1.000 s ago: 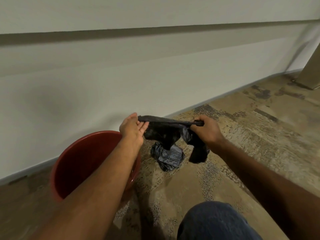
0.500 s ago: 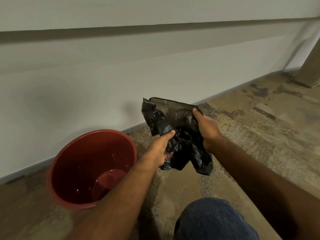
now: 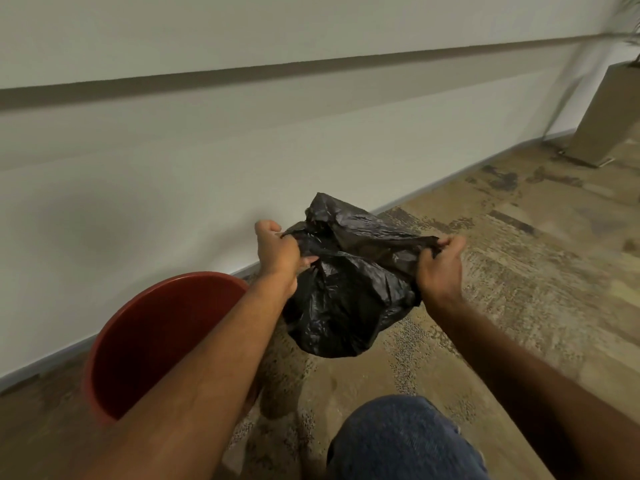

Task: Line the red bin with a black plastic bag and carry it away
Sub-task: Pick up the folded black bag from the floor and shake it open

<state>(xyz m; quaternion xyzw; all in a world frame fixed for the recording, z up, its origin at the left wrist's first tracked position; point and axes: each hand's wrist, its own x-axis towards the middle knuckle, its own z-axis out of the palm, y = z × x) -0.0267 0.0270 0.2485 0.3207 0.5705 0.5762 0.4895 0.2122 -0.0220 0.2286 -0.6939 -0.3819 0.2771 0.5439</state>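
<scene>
The lining had not yet begun. The black plastic bag (image 3: 349, 289) was held in the air at the centre of the frame, stretched between 2 hands and clear of the floor (image 3: 502, 299). The left hand (image 3: 278, 252) had its fingers clenched on the bag's left edge, and the right hand (image 3: 440, 265) pinched the right edge in a closed grip. Between them the plastic was pulled taut along the top, with a loose fold rising above and the crumpled body sagging below. By the look of it the mouth was being worked open, though whether it had parted could not be told from this view.

The red bin (image 3: 145, 341) stood on the floor in the lower left of the frame, close to the base of the wall (image 3: 207, 168) and partly hidden by the left forearm. What showed of its inside was bare red, with no liner and nothing visible in it. The bag hung to the right of the bin, not over it.

Left to do, as judged here: open the bag, lower it into the bin, fold its edge over the rim, then lift the bin and carry it off.
</scene>
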